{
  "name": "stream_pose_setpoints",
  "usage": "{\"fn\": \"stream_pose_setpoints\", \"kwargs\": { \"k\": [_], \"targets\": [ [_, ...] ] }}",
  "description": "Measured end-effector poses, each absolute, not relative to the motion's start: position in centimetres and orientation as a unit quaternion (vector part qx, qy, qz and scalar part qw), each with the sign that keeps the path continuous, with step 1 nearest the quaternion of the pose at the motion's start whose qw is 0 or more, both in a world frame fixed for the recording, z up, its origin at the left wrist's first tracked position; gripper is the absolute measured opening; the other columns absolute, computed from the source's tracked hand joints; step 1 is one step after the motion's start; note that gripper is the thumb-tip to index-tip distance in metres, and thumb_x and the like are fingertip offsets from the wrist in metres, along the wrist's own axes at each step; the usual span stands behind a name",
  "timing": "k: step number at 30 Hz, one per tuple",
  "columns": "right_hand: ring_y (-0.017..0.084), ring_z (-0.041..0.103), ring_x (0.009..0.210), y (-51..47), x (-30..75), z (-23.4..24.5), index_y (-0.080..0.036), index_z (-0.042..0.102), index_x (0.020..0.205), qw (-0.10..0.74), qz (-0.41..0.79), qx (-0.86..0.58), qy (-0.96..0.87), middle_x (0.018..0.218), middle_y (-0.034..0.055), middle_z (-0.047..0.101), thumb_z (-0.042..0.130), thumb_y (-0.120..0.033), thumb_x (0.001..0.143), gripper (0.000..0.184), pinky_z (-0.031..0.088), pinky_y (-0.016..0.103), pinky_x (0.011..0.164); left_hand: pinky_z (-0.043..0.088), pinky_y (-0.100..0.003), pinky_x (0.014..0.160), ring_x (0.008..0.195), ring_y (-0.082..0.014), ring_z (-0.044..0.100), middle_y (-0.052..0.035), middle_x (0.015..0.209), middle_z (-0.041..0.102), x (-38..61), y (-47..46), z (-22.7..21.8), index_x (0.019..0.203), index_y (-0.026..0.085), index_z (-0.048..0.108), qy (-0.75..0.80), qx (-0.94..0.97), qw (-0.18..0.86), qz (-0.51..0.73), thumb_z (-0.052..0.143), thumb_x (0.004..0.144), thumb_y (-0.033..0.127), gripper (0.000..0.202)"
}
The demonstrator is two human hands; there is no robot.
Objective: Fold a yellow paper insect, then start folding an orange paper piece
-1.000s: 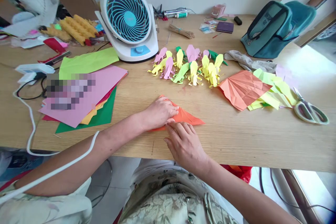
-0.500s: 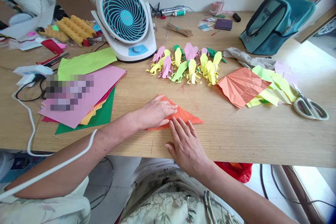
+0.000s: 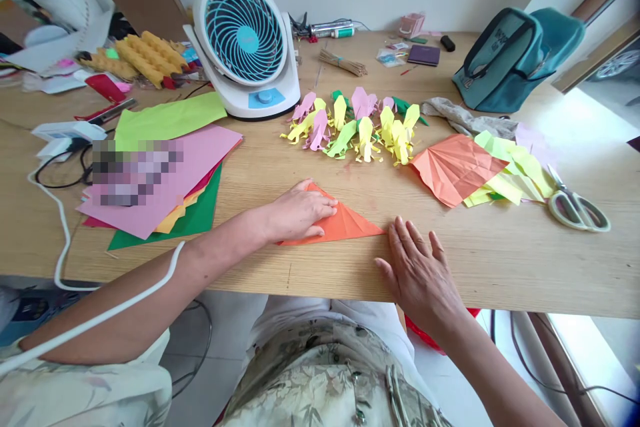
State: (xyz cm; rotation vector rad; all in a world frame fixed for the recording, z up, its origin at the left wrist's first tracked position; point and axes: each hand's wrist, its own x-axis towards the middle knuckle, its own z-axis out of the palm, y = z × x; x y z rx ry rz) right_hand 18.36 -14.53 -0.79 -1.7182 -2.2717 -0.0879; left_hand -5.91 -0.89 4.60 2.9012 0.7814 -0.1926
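A folded orange sheet of paper (image 3: 345,221) lies on the wooden table as a triangle, its long edge toward me and crease lines across it. My left hand (image 3: 303,213) rests flat on its left part, fingers stretched, covering that side. My right hand (image 3: 420,263) lies palm down with fingers spread, its fingertips at the paper's right-hand corner. Further right, a creased orange paper fan shape (image 3: 457,170) overlaps yellow and light green paper pieces (image 3: 523,163). Beside these sits a pair of scissors (image 3: 575,207) with pale handles.
Behind the paper stand cut paper flowers (image 3: 367,130) in yellow, pink and green. A white fan (image 3: 250,40) is at the back, coloured paper sheets (image 3: 200,167) on the left, a teal bag (image 3: 515,60) at the back right. A white cable (image 3: 125,307) crosses my left arm.
My right hand has slid rightward along the paper's near edge, from its middle to the right corner. My left hand stays on the paper. The view has shifted slightly.
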Motion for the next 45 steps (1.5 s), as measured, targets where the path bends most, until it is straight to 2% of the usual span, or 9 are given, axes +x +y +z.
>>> {"fn": "stream_pose_setpoints", "kwargs": {
  "k": [3,6,11,14,20,27,31,35,45],
  "targets": [
    [0.034,0.046,0.134,-12.4,17.0,0.8,-0.007,0.041,0.143,0.197,-0.005,-0.529,-0.825,0.147,0.0237,0.046,0.044,-0.03,0.099,0.05,0.034,0.055,0.11,0.027,-0.049,0.11,0.122,-0.0235,0.059,-0.0098,0.136,0.061,-5.9,-0.9,4.6,0.117,0.021,0.064,0.259,0.962,0.071,-0.055,0.068,0.084,0.027,0.033],
    [0.025,0.061,0.112,-8.9,15.2,1.5,-0.015,0.06,0.121,0.233,0.094,-0.413,-0.875,0.125,0.0163,0.063,0.042,-0.016,0.097,0.03,0.05,0.04,0.094,0.031,-0.046,0.106,0.12,-0.0239,0.06,-0.0095,0.131,0.065,-5.9,-0.9,4.7,0.115,0.02,0.064,0.257,0.962,0.08,-0.046,0.067,0.084,0.024,0.032],
    [0.017,0.062,0.089,-4.0,14.5,-0.2,-0.016,0.062,0.095,0.299,0.2,-0.374,-0.855,0.097,0.0083,0.063,0.041,-0.005,0.092,0.024,0.049,0.029,0.081,0.028,-0.051,0.109,0.112,-0.0253,0.062,-0.0086,0.12,0.068,-6.0,-0.9,4.3,0.11,0.018,0.063,0.264,0.96,0.081,-0.048,0.069,0.083,0.026,0.029],
    [0.017,0.061,0.089,-3.1,14.7,-1.4,-0.017,0.058,0.1,0.314,0.213,-0.381,-0.843,0.096,0.007,0.064,0.043,-0.005,0.09,0.022,0.048,0.029,0.082,0.026,-0.053,0.111,0.107,-0.0251,0.063,-0.0083,0.113,0.069,-6.1,-0.8,4.0,0.111,0.017,0.061,0.266,0.96,0.073,-0.044,0.069,0.083,0.029,0.031],
    [0.02,0.061,0.096,-3.1,14.5,-2.1,-0.016,0.056,0.113,0.298,0.188,-0.379,-0.855,0.105,0.01,0.065,0.04,-0.006,0.09,0.029,0.048,0.033,0.085,0.029,-0.05,0.112,0.119,-0.0273,0.057,-0.0138,0.134,0.056,-6.6,-0.5,4.3,0.121,0.015,0.059,0.274,0.958,0.08,-0.025,0.069,0.084,0.033,0.042],
    [0.021,0.061,0.104,-2.8,14.7,-2.2,-0.014,0.062,0.115,0.291,0.185,-0.342,-0.874,0.111,0.0133,0.062,0.037,-0.006,0.092,0.035,0.049,0.033,0.091,0.023,-0.049,0.118,0.124,-0.0253,0.056,-0.0145,0.13,0.062,-5.7,-7.0,3.1,0.127,0.012,0.055,0.369,0.928,0.028,0.045,0.05,0.097,0.031,0.036],
    [0.022,0.062,0.103,-2.6,14.9,-2.5,-0.013,0.062,0.118,0.291,0.17,-0.335,-0.88,0.114,0.0149,0.062,0.043,-0.007,0.088,0.036,0.051,0.035,0.089,0.019,-0.042,0.121,0.142,-0.0276,0.038,-0.0182,0.152,0.043,-3.7,-10.9,0.7,0.147,0.007,0.035,0.381,0.922,0.047,0.047,0.049,0.096,0.044,0.064],
    [0.022,0.061,0.103,-2.6,14.9,-2.6,-0.013,0.062,0.121,0.286,0.165,-0.329,-0.885,0.114,0.0144,0.062,0.042,-0.006,0.085,0.042,0.051,0.037,0.089,0.017,-0.049,0.121,0.149,-0.0313,0.022,-0.0196,0.16,0.024,-3.1,-11.8,-0.7,0.154,0.01,0.021,0.399,0.912,0.092,0.036,0.041,0.092,0.063,0.084],
    [0.022,0.059,0.106,-2.8,14.9,-2.5,-0.014,0.061,0.126,0.279,0.173,-0.326,-0.887,0.115,0.0141,0.06,0.038,-0.008,0.091,0.043,0.05,0.037,0.092,0.018,-0.051,0.121,0.151,-0.0317,0.016,-0.0168,0.162,0.018,-4.1,-13.1,-0.5,0.154,0.01,0.025,0.453,0.887,0.091,0.021,0.037,0.09,0.069,0.088]
  ]
}}
